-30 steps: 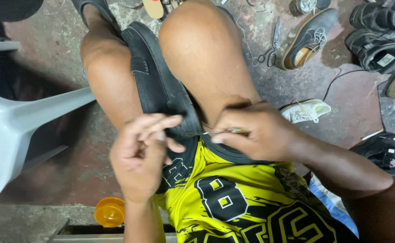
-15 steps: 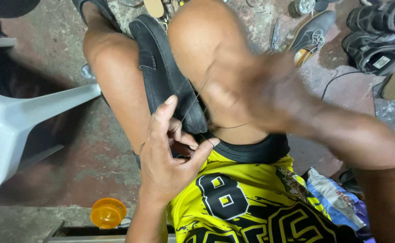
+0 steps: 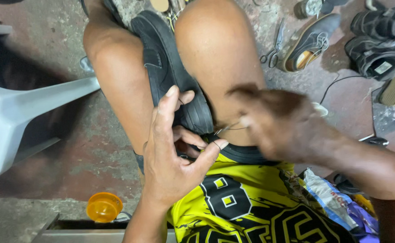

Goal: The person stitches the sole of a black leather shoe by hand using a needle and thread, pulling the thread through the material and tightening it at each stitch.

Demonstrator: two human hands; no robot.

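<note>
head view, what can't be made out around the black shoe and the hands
- Right hand: motion-blurred, so its grip can't be read.
- Black shoe: its heel is hidden behind the left hand, its toe cut off by the top edge.
- Thread: too thin to follow.
</note>
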